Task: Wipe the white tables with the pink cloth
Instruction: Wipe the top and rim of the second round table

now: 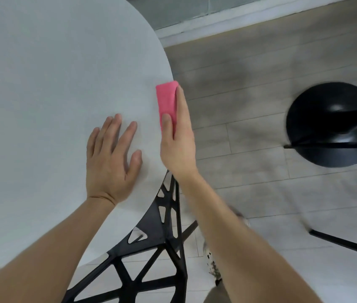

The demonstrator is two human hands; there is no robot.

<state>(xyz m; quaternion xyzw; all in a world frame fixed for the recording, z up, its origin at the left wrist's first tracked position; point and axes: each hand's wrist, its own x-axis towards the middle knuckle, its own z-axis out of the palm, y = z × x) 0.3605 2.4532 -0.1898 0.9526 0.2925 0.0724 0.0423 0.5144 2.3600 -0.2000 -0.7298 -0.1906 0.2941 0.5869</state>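
At the right edge of the round white table [42, 84], the right hand [177, 147] grips the folded pink cloth [167, 101], thumb on top, while the left hand [110, 165] rests flat just beside it, fingers spread

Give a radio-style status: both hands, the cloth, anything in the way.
Left hand flat on white table, fingers spread. Right hand pinches pink cloth at table's right rim. Black chair tucked under near rim, below the top.
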